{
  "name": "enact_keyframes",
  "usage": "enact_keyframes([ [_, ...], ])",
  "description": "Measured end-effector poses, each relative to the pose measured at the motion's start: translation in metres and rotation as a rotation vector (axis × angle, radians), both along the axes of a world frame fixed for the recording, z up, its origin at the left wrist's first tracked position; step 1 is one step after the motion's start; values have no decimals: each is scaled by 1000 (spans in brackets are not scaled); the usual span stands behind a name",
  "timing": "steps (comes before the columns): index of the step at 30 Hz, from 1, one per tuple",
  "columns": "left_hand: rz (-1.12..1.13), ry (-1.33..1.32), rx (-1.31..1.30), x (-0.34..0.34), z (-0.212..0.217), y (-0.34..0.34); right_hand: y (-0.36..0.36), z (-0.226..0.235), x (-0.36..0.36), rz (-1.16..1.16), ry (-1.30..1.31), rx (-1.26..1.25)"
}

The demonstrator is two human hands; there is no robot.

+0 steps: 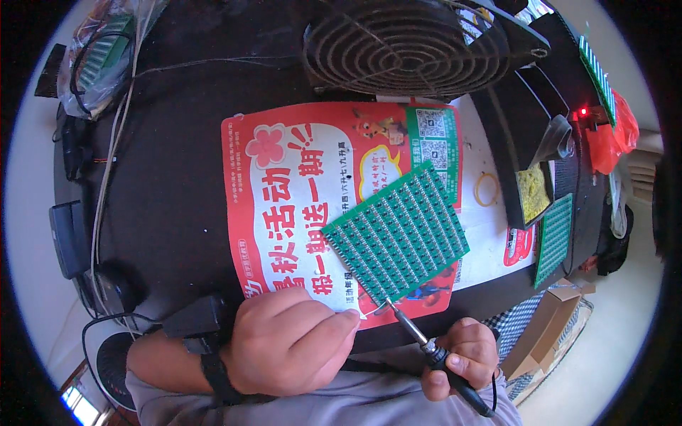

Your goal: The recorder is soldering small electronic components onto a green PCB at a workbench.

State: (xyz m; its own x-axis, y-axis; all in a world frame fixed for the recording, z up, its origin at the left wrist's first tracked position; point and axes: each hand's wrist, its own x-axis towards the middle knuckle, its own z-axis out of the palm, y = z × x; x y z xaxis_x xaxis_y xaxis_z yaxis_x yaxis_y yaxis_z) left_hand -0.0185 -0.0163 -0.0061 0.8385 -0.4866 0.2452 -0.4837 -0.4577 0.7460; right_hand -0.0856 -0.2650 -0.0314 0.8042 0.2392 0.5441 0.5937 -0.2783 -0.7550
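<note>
A green circuit board [399, 234] with many rows of small parts lies tilted on a red and white printed sheet [249, 170]. My right hand [465, 361] is closed around the dark handle of a soldering iron [415, 331]. The iron's metal tip meets the board's near corner, or hovers just over it; I cannot tell which. My left hand [291, 344] is pinched, fingertips beside that corner. From them a thin, pale solder wire [372, 310] runs toward the iron's tip. A black strap with a dark box sits around my left wrist.
A black fan with a round grille [408, 60] stands at the back. To the right are a holder with a yellow sponge [533, 195], another green board [554, 238] and a red bag [611, 135]. Cables [106, 184] run down the left side. An open cardboard box [547, 326] sits below right.
</note>
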Motion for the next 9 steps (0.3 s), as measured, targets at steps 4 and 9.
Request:
enact_keyframes([
  [4,-11,3,25,-1,0,2,-1,-1,1,15,10,-11],
  [9,-34,18,21,0,1,2,-6,3,0,70,64,-51],
])
